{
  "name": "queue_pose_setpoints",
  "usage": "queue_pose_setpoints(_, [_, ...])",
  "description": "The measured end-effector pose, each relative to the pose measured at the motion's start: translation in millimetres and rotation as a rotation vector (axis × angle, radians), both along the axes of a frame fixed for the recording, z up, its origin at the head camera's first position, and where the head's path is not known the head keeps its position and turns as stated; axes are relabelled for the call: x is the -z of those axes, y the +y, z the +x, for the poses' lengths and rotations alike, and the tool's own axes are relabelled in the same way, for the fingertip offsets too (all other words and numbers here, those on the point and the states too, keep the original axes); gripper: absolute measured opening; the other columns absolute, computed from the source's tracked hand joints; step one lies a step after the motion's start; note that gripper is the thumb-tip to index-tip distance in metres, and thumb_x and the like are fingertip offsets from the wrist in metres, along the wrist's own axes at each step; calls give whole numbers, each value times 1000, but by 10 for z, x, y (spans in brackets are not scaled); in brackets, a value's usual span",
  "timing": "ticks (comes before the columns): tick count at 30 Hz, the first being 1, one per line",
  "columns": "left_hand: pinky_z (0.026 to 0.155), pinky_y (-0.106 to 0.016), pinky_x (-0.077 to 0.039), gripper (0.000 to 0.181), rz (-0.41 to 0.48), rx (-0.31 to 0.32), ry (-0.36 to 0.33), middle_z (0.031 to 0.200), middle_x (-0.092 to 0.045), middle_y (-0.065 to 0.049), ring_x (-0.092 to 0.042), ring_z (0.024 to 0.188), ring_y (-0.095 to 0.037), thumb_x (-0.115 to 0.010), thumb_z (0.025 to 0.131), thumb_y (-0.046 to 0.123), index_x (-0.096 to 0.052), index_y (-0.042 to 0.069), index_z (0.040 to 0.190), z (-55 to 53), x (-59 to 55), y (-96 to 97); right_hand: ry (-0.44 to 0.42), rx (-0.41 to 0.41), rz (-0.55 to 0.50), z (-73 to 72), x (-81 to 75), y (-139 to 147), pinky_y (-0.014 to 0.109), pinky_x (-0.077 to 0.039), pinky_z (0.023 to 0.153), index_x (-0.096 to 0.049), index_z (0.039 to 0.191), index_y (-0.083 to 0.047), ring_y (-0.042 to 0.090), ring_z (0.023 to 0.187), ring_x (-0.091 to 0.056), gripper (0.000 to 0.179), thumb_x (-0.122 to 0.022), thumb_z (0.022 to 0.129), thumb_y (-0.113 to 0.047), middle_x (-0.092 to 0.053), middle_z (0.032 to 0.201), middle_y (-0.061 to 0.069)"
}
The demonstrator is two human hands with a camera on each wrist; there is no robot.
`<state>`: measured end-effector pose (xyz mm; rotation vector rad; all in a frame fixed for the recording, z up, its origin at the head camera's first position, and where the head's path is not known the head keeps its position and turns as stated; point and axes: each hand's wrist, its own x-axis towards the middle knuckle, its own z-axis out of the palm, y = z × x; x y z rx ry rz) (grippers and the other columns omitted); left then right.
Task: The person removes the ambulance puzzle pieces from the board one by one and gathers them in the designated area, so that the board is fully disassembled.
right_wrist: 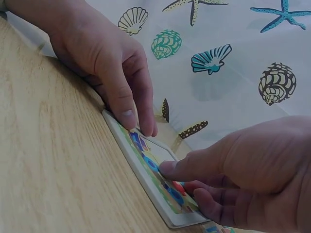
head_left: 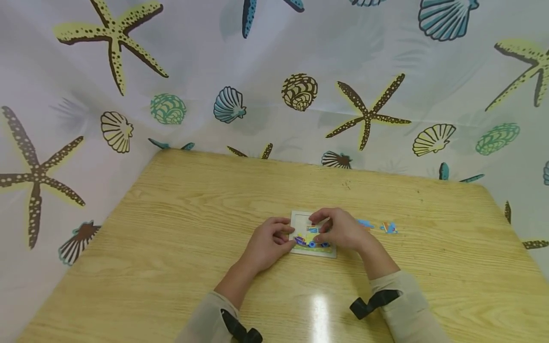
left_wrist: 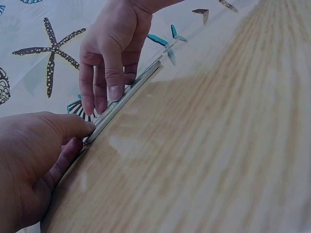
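Observation:
A small jigsaw puzzle in a white frame [head_left: 314, 254] lies on the table, with a colourful vehicle picture filling its lower part and a pale bare area at the upper left. My left hand [head_left: 267, 243] grips the frame's left edge, thumb at the lower corner and fingers farther up. Over the puzzle's right side, my right hand [head_left: 343, 229] touches the picture with its thumb [right_wrist: 177, 170]. Its other fingers are bent over the board, partly covering the puzzle pieces [right_wrist: 151, 163]. The left wrist view shows the frame [left_wrist: 124, 102] edge-on, low against the tabletop.
Loose puzzle pieces [head_left: 389, 227] lie right of the frame, some partly behind my right hand. The wooden table [head_left: 193, 205] runs back to a white curtain [head_left: 266, 66] printed with starfish and shells. Black straps with small devices [head_left: 372, 305] sit on both sleeves.

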<state>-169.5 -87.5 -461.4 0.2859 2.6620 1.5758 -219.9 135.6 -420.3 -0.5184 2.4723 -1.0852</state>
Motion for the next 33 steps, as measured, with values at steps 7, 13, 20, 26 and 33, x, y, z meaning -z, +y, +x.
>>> queue_pose_setpoints(7, [79,-22,-56,25,-5,-1,-6,136,-59,-6,-63,89,-12,-78,86,10,-74,4,110,-4,-24,-9,40,-58,33,1,-19,-30,33,-54,80,-64,131,-7,17,93,-63,45,-77,87,-8,-66,112,8])
queue_pose_setpoints(13, [78,-22,-55,25,3,-3,-14,136,-59,-6,-62,89,-12,-78,86,11,-74,4,110,0,-23,2,25,-48,97,-6,-26,-27,28,-51,69,-66,127,-4,14,79,-61,42,-77,88,-11,-68,96,6])
queue_pose_setpoints(20, [77,-21,-55,25,9,-10,-15,135,-59,-6,-63,88,-11,-78,86,10,-74,4,109,-9,-9,18,6,5,55,-22,-31,20,31,-54,77,-67,116,-10,15,89,-65,29,-76,89,-15,-67,107,6])
queue_pose_setpoints(26, [77,-21,-55,25,6,-11,-10,136,-59,-5,-63,88,-11,-78,86,10,-74,4,109,-17,-6,23,59,26,-3,-35,-52,74,30,-52,77,-72,105,-13,15,85,-63,14,-72,93,-19,-69,96,2])
queue_pose_setpoints(33, [77,-22,-55,25,3,-14,-19,136,-59,-5,-62,89,-11,-78,86,12,-74,5,110,-16,4,22,43,17,-84,-47,-91,137,31,-52,79,-72,106,-8,17,86,-62,15,-70,94,-18,-68,95,6])
